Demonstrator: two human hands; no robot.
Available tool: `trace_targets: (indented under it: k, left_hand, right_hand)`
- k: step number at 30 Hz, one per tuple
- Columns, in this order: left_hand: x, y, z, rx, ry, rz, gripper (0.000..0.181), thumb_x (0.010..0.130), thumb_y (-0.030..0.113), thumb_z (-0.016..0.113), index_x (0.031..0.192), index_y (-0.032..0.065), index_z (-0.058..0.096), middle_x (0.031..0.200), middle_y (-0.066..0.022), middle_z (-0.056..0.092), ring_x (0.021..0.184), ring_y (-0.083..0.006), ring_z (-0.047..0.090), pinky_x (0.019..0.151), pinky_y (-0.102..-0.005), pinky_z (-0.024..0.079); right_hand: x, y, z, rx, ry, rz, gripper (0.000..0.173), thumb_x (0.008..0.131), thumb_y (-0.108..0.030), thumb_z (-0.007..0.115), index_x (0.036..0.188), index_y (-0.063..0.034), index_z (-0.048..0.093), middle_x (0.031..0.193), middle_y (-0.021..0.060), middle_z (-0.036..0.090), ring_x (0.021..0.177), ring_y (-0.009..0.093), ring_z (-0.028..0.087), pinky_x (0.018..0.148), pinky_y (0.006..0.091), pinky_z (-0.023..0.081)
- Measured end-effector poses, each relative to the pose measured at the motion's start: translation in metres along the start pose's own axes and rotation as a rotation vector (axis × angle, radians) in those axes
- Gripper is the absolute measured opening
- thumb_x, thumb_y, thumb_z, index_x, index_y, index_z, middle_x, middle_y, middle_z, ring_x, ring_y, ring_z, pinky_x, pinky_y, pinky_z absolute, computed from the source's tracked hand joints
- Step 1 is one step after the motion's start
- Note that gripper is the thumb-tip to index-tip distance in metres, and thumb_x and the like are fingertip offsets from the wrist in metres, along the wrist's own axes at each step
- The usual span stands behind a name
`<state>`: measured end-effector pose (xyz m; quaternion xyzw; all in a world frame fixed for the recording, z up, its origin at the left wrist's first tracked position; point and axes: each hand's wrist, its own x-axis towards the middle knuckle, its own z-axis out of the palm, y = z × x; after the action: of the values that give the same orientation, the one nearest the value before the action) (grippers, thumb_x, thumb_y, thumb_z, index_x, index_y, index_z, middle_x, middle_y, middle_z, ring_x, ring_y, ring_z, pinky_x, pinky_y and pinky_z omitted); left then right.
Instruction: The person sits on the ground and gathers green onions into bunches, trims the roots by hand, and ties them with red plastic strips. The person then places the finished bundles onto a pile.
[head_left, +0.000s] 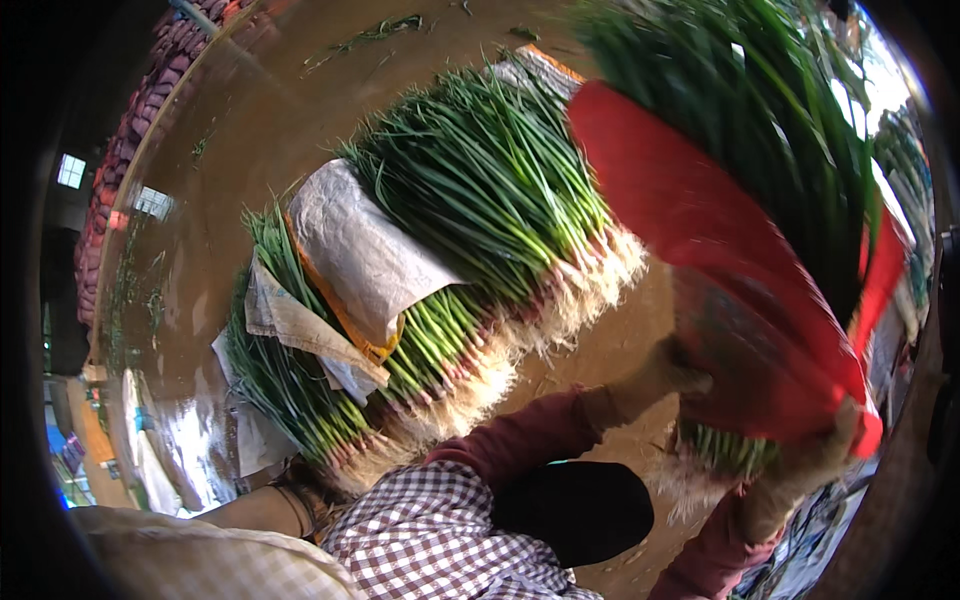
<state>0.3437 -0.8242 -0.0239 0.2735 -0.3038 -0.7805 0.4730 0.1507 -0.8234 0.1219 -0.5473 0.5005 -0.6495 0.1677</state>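
Observation:
A large bundle of green onions (757, 112), blurred by motion, stands partly wrapped in a red sheet (720, 202). Its pale roots (686, 472) and lower stalks show below the sheet. My left hand (667, 375), in a light glove, holds the sheet's left side low down; its fingertips are hard to make out. At the lower right edge, my right hand (817, 450), also gloved, grips the red sheet. Left of them, a row of green onions (487, 172) lies on the floor, roots towards me. A whitish woven sack (367, 247) with an orange edge covers part of the row.
The brown floor (247, 112) looks wet, with leaf scraps (382, 30) on it. Stacked reddish net sacks (142, 120) line the far left. A dark rounded object (574, 510) is by my checked apron (442, 525). More greens (900, 157) are at the right rim.

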Motion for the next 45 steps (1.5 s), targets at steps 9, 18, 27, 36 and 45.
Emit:
trace_targets:
  k: [9, 18, 27, 36, 45]
  left_hand:
    - [0.069, 0.126, -0.064, -0.107, 0.373, 0.561, 0.044, 0.084, 0.008, 0.071, 0.123, -0.0018, 0.053, 0.111, -0.0062, 0.063, 0.099, -0.0164, 0.06, 0.087, -0.0316, 0.05]
    - [0.184, 0.136, -0.178, -0.262, 0.557, 0.559, 0.036, 0.09, 0.006, 0.064, 0.124, -0.0002, 0.052, 0.114, -0.0058, 0.065, 0.098, -0.016, 0.062, 0.085, -0.0306, 0.052]
    - [0.133, 0.109, -0.227, 1.292, 0.517, -0.079, 0.04, 0.086, 0.011, 0.059, 0.125, 0.0024, 0.056, 0.108, -0.0174, 0.066, 0.088, -0.0307, 0.067, 0.076, -0.0379, 0.054]
    - [0.104, 0.14, -0.258, 2.071, 0.511, 0.078, 0.061, 0.089, 0.033, 0.052, 0.142, 0.0055, 0.042, 0.15, -0.013, 0.036, 0.142, -0.0278, 0.027, 0.117, -0.0504, 0.013]
    - [0.145, 0.119, -0.27, 2.17, 0.547, 0.118, 0.057, 0.084, 0.033, 0.055, 0.132, 0.0037, 0.052, 0.143, -0.0129, 0.044, 0.141, -0.0289, 0.029, 0.116, -0.0501, 0.016]
  right_hand:
    - [0.126, 0.009, 0.182, -0.062, -0.352, -0.632, 0.013, 0.091, -0.011, 0.061, 0.091, 0.0016, 0.067, 0.085, 0.0032, 0.066, 0.081, 0.012, 0.063, 0.079, 0.0267, 0.049]
    - [0.185, 0.13, 0.369, 0.246, -0.713, 0.197, 0.019, 0.089, -0.016, 0.067, 0.1, -0.0007, 0.07, 0.098, 0.0115, 0.072, 0.09, 0.018, 0.069, 0.085, 0.0287, 0.053]
    - [0.1, 0.28, 0.44, -0.882, -0.71, -0.048, 0.045, 0.084, -0.048, 0.067, 0.086, -0.003, 0.069, 0.082, 0.0228, 0.067, 0.077, 0.041, 0.064, 0.071, 0.0462, 0.051]
    - [0.11, 0.324, 0.434, -0.415, -0.758, 0.098, 0.034, 0.082, -0.042, 0.07, 0.087, -0.0085, 0.07, 0.078, 0.0174, 0.067, 0.076, 0.037, 0.065, 0.07, 0.045, 0.05]
    - [0.147, 0.314, 0.432, -0.358, -0.98, 0.054, 0.04, 0.085, -0.046, 0.065, 0.095, -0.0071, 0.071, 0.087, 0.0196, 0.069, 0.083, 0.038, 0.065, 0.075, 0.0452, 0.05]
